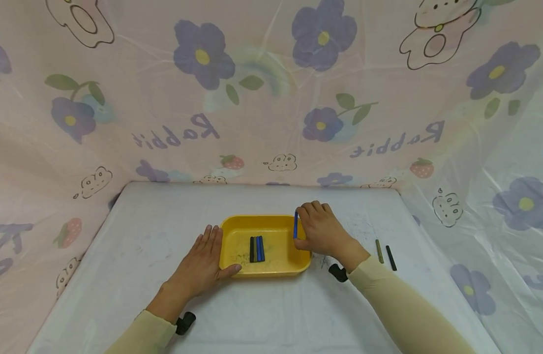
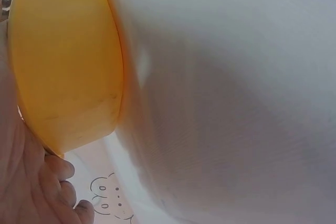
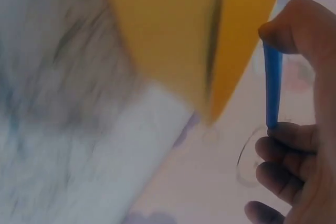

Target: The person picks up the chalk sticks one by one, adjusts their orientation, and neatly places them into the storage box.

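A yellow tray (image 1: 271,271) stands on the white table. My left hand (image 1: 202,263) rests against its left side, fingers laid along the outer wall and thumb over the near rim. In the left wrist view the fingertips (image 2: 63,182) show at the tray's edge. Above the tray's right end, my right hand (image 1: 320,228) pinches a blue crayon (image 3: 272,85) by its two ends, thumb at one and index finger at the other. Dark crayons (image 1: 252,250) and blue crayons (image 1: 260,249) lie side by side, lengthwise, in the middle of the tray.
Right of the tray, an olive-green crayon (image 1: 379,251) and a black crayon (image 1: 391,258) lie on the table (image 1: 271,314). Dark smudges mark the tray floor and the cloth beside it. A patterned curtain (image 1: 262,123) hangs behind and at both sides.
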A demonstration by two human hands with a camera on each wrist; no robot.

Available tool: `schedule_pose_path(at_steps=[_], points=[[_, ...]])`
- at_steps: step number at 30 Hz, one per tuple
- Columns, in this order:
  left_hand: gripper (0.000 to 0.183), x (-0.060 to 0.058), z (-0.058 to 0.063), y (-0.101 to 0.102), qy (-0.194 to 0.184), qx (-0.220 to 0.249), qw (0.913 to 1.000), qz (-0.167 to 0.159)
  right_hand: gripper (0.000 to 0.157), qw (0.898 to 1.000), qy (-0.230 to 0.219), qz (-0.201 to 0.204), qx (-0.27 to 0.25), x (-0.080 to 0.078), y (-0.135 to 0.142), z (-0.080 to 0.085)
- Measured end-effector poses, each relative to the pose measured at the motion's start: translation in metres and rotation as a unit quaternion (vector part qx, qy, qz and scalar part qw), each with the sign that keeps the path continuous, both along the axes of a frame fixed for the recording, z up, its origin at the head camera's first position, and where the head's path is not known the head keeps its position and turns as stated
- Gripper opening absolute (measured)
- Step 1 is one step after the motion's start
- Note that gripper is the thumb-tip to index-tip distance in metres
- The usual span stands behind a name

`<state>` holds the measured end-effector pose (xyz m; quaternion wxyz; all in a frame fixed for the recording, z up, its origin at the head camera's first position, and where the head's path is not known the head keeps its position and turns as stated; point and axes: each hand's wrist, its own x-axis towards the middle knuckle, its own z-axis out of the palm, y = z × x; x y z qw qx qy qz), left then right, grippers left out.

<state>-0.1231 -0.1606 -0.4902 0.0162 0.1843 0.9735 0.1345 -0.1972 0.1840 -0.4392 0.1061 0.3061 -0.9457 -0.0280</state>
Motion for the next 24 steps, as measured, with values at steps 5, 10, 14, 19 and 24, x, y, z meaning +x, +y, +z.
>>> schedule_pose_path(at_steps=[5, 10, 14, 19, 24], points=[[0.112, 0.000, 0.001, 0.000, 0.001, -0.001, 1.0000, 0.000, 0.073, 0.999, -0.006, 0.037, 0.001, 0.004, -0.026, -0.010], [0.113, -0.001, 0.001, 0.000, -0.004, 0.001, 1.0000, 0.002, 0.070, 0.998, -0.027, 0.055, 0.023, 0.007, -0.044, -0.023], [0.114, -0.002, 0.000, 0.000, -0.006, -0.002, 1.0000, 0.002, 0.070, 0.996, -0.042, 0.056, 0.049, 0.008, -0.052, -0.033], [0.114, -0.001, 0.000, 0.000, -0.008, -0.003, 1.0000, 0.001, 0.070, 0.994, -0.056, 0.047, 0.080, 0.009, -0.061, -0.040], [0.114, -0.001, 0.000, -0.001, -0.011, -0.002, 0.9999, 0.001, 0.073, 0.992, -0.065, 0.042, 0.099, 0.008, -0.067, -0.046]])
